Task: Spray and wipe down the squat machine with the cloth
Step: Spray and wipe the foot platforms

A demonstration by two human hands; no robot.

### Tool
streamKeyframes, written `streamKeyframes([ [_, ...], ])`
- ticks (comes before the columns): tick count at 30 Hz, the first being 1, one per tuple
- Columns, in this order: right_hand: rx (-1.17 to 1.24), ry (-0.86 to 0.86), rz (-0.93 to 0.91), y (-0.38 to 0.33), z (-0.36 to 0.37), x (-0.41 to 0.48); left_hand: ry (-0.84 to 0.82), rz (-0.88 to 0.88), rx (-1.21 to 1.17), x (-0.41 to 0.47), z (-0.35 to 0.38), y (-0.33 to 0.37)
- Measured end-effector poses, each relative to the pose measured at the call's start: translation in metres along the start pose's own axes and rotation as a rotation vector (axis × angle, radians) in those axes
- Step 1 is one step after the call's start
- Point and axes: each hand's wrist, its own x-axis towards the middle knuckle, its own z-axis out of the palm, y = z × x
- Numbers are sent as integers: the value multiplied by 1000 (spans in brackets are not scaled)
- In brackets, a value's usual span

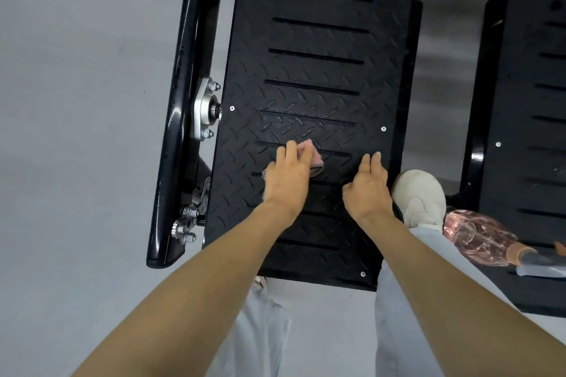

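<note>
A black, ridged foot plate (pixel 312 70) of the squat machine fills the middle of the view, with several slots across it. My left hand (pixel 286 177) lies on a pink cloth (pixel 309 156) on the plate's lower half, fingers curled over the cloth's top. My right hand (pixel 367 187) rests flat on the plate beside it, fingers straight, holding nothing. A clear pinkish spray bottle (pixel 477 239) lies on its side at the right, next to the second plate.
A black frame tube (pixel 174 131) with silver bolts and a bearing runs along the plate's left edge. A second black foot plate (pixel 526 131) stands at the right. My pale shoe (pixel 419 196) sits on the grey floor (pixel 76 101) between the plates.
</note>
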Motion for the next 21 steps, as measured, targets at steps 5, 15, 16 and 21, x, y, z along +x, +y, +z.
streamKeyframes([
  [5, 37, 18, 2, 3, 2, -5, 5, -35, 88, -3, -7, -46],
  [15, 12, 3, 21, 12, 5, -8, 6, -80, -38, -4, 2, 14],
  [16, 5, 3, 19, 14, 6, -8, -9, -37, -40, -2, 3, 29],
  [21, 41, 20, 36, 17, 7, -11, -104, 72, -109, 11, 3, 69],
])
